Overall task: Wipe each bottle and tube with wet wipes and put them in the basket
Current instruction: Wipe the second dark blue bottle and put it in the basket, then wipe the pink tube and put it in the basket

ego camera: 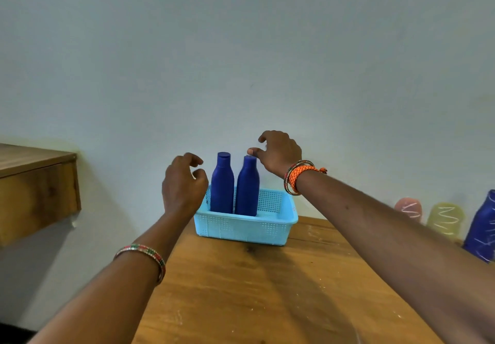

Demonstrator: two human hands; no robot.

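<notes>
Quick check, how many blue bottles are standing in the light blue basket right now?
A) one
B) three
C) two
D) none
C: two blue bottles, the left bottle and the right bottle, stand upright side by side inside the light blue basket; another blue container sits outside it at the table's right edge.

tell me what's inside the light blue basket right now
Two dark blue bottles, one on the left and one on the right, stand upright side by side in the basket. Its front wall hides their bases and the basket floor.
</notes>
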